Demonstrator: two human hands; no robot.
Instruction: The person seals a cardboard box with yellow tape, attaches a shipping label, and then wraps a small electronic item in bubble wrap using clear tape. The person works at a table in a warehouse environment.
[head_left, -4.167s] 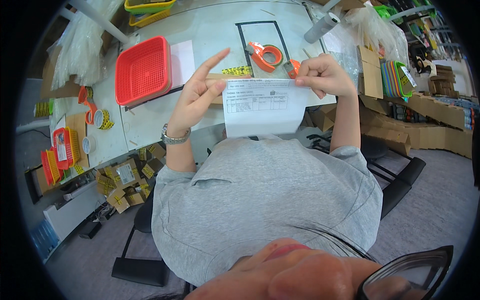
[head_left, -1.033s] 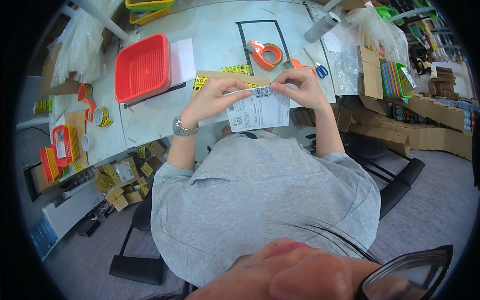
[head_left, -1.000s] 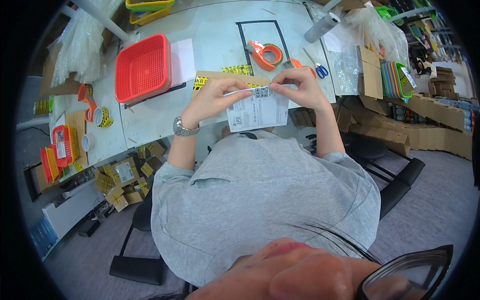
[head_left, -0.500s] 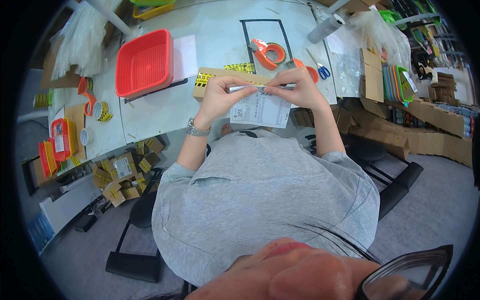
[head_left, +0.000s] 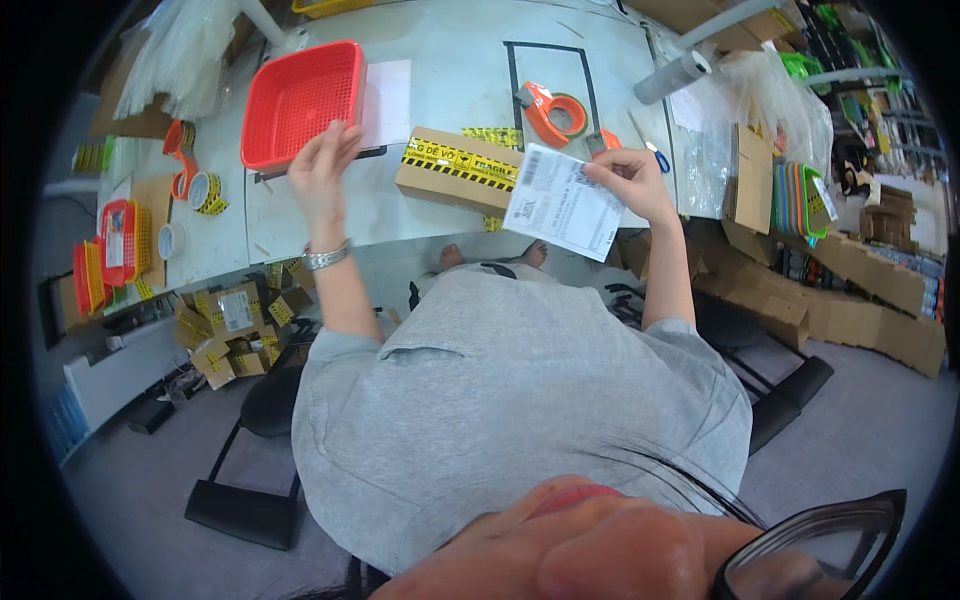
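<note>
My right hand (head_left: 640, 184) pinches a white printed shipping label (head_left: 562, 203) by its upper right part, thumb on the printed face. The label hangs tilted over the table's near edge and covers the right end of a brown cardboard box (head_left: 440, 185). Yellow-and-black warning tape runs along that box. Away to the left, my left hand (head_left: 324, 170) is raised in front of the red plastic basket (head_left: 303, 105). Its fingers are loosely stretched, a little blurred, and nothing shows in them. A metal-banded watch sits on the left wrist.
Beyond the label lie an orange tape dispenser (head_left: 553, 114), a second orange dispenser (head_left: 604, 142) and blue-handled scissors (head_left: 656, 158). A grey bottle (head_left: 672, 77) lies at the back right. Tape rolls (head_left: 205, 190) and small baskets (head_left: 125, 240) sit at left; cardboard boxes (head_left: 238, 312) lie below the table.
My left hand has let go of the label's edge and moved left toward the red basket. The right hand has moved slightly right with the label, which now hangs tilted and unfolded.
</note>
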